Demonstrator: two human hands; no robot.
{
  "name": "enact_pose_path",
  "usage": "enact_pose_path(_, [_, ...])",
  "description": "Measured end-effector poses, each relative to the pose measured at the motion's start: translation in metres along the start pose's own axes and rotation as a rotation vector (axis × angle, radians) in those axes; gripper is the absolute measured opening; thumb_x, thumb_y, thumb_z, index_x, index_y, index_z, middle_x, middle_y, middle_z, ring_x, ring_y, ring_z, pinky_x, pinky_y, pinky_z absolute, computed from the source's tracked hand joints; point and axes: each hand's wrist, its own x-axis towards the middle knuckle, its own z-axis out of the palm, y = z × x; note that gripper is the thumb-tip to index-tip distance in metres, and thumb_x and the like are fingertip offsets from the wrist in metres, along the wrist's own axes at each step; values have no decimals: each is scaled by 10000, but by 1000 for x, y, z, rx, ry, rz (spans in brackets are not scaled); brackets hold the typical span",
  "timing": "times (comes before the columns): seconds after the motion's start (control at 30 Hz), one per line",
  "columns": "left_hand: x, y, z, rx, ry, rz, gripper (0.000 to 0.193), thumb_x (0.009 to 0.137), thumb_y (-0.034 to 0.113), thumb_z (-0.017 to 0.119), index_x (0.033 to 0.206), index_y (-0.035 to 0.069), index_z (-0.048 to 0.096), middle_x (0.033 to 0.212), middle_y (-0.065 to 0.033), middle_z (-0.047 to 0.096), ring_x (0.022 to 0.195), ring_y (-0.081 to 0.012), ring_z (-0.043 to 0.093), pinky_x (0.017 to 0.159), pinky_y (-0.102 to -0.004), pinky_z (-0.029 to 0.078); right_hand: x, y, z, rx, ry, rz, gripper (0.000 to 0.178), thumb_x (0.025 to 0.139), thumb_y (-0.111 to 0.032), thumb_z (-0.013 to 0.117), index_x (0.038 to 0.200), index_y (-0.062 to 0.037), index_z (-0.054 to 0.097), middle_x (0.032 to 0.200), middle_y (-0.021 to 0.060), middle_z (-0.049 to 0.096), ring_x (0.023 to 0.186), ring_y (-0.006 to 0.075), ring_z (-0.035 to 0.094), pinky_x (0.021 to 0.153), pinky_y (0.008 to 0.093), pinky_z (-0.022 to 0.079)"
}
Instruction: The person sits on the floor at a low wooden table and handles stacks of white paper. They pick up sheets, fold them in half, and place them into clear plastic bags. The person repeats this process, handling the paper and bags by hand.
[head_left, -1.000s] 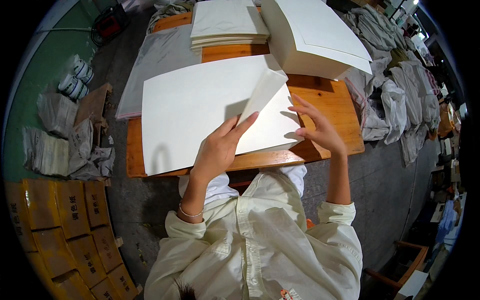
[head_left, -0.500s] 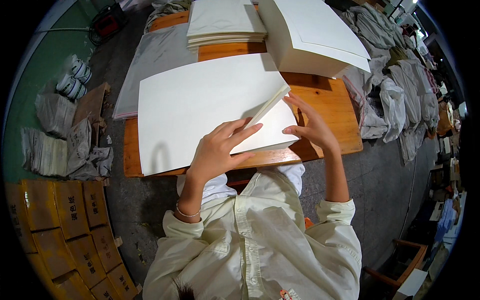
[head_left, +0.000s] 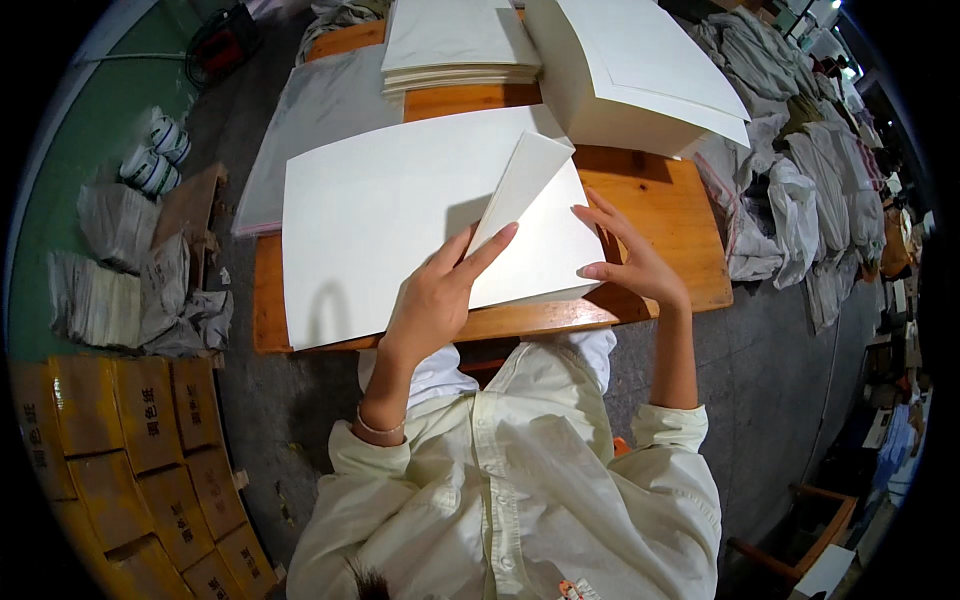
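Note:
A wide stack of white paper (head_left: pixel 380 220) lies in front of me on the wooden table (head_left: pixel 690 230). Some of its sheets are lifted at the right end into a narrow folded-back flap (head_left: pixel 522 180). My left hand (head_left: pixel 432 300) grips the lower part of this flap, its fingers against the paper; the thumb is mostly hidden. By the stack's right edge is my right hand (head_left: pixel 640 265), open, thumb and fingers apart. Its fingertips are at or just beside the paper's edge; whether they touch cannot be made out.
Behind the stack sit a pile of boards or paper (head_left: pixel 460 72) and a tall block of large white sheets (head_left: pixel 640 100). A clear plastic sheet (head_left: pixel 320 130) covers the table's left side. Yellow cartons (head_left: pixel 150 410) stand at left on the floor; draped cloths (head_left: pixel 820 180) are at right.
The lifted flap has swung up and leftward, showing a wider face. My left hand has shifted along with it. My right hand has moved slightly down and right, away from the flap.

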Motion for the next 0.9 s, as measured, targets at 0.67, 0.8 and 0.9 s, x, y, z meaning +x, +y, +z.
enact_pose_path(0.67, [1, -1, 3, -132, 3, 21, 556, 851, 27, 594, 1354, 253, 523, 1258, -101, 547, 1047, -263, 607, 864, -355, 528, -2, 9, -1, -34, 4, -1, 964, 678, -273, 842, 1469, -100, 319, 1539, 191, 239, 1433, 301, 216, 1157, 379, 198])
enact_pose_path(0.8, [1, -4, 4, 14, 3, 60, 553, 857, 3, 566, 1344, 264, 535, 1342, -97, 501, 1057, -257, 616, 881, -362, 530, 0, -1, 2, -29, 26, 62, 1009, 631, -289, 865, 1467, -107, 332, 1550, 173, 221, 1444, 301, 185, 1166, 384, 172])
enact_pose_path(0.9, [0, -5, 4, -56, -49, 79, 584, 794, 51, 665, 1334, 243, 550, 1391, -111, 469, 1089, -261, 607, 899, -360, 523, 4, -3, 4, -16, 61, 89, 1045, 604, -301, 878, 1462, -69, 328, 1540, 158, 257, 1443, 293, 191, 1170, 385, 165])
